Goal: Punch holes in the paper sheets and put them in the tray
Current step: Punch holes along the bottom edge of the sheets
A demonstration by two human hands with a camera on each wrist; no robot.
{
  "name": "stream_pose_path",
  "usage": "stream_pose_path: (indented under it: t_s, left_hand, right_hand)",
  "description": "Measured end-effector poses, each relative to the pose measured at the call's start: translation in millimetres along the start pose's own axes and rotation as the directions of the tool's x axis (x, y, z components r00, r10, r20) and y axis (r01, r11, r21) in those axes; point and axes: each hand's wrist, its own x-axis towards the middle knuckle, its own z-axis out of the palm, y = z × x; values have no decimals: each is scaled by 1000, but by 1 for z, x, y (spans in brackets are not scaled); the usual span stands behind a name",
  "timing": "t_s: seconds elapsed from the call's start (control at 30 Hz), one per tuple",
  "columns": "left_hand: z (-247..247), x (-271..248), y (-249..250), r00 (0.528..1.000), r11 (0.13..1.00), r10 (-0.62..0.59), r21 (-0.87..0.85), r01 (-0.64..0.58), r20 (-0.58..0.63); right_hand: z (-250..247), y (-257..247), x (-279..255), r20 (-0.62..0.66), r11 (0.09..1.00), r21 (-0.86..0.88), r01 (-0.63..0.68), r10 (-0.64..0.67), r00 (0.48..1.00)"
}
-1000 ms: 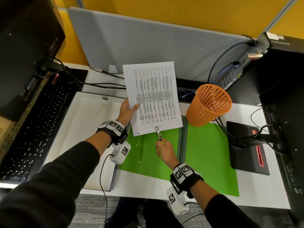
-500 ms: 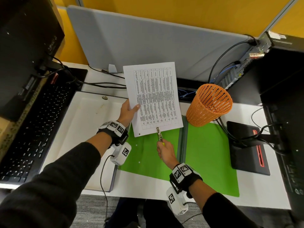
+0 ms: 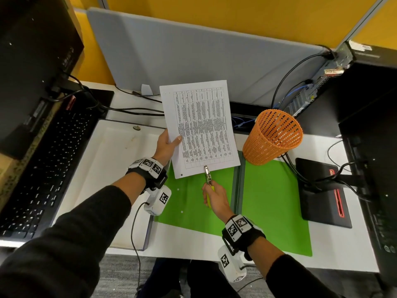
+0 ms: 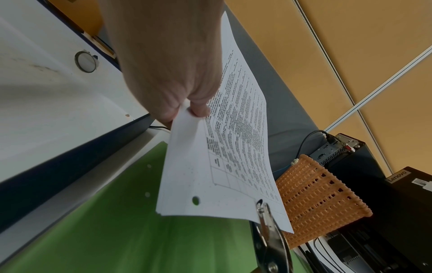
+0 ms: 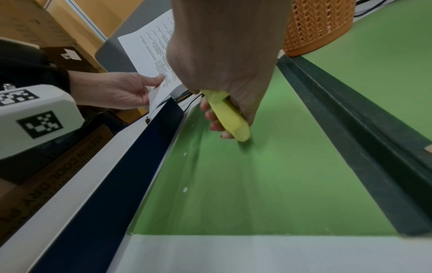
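White desk point(image 3: 335, 250): tray point(image 3: 120, 147), green folder point(image 3: 277, 203), orange basket point(image 3: 272, 136), keyboard point(image 3: 47, 168).

Orange basket point(image 3: 273, 137) beside green mat point(image 3: 275, 201)

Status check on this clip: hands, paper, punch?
Left hand pinches paper sheets upright. Right hand grips hole punch, head on bottom edge. One hole done. Tray unobstructed.

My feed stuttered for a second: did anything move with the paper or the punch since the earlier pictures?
Almost nothing. The hole punch in the right hand remains clamped on the near edge of the paper sheets; the left hand still pinches their left edge. One hole was already there near the corner. The tray and orange basket stayed put.
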Motion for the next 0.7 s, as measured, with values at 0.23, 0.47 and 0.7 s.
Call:
stream_pose_path:
  t_s: [0.23, 0.47, 0.7]
  left_hand:
    - [2, -1, 3, 1000, 1000, 21, -1, -21, 2]
    - [1, -3, 2, 1000, 1000, 5, 28, -5, 13]
    - [-2, -7, 1, 1000, 999, 3, 39, -4, 9]
  right_hand:
    - [-1, -2, -2, 14, 999, 39, 15, -16, 1000]
    - [-1, 0, -6, -9, 998, -25, 57, -57, 998]
    - [-2, -1, -10, -1, 996, -21, 85, -85, 996]
